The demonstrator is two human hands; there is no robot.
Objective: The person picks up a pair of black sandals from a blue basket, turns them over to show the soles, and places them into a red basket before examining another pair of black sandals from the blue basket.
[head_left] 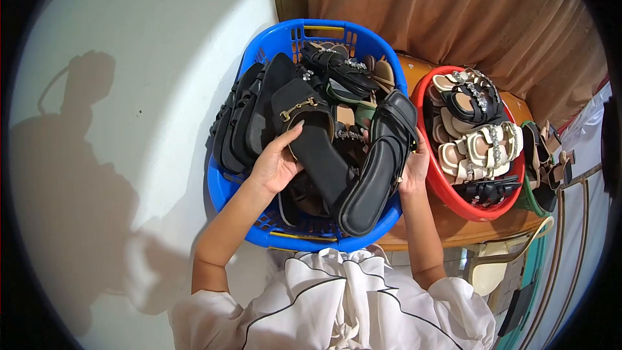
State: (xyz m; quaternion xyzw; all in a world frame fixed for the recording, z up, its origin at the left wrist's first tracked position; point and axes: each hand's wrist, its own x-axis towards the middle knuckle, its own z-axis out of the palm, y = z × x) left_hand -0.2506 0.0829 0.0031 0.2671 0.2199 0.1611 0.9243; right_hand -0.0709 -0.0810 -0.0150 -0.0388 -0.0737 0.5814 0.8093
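My left hand point(275, 163) is closed on a black slide sandal point(322, 170) with a gold chain-like buckle across its band. In my right hand point(415, 167) is a black strappy sandal point(366, 196), gripped by its outer side; some of those fingers are hidden behind it. Both sandals tilt toward me, their lower ends close together, above a blue laundry basket point(221, 198). Several black sandals point(243, 113) stand packed along the basket's left side. More sandals, some with shiny stones point(353, 65), lie at its far end.
To the right, a red basin point(435, 178) on a wooden table point(414, 234) holds white and black jewelled sandals point(481, 149). Beyond it, a green container point(532, 199) holds more footwear. A white wall point(168, 32) borders the left; a brown curtain point(440, 13) hangs behind.
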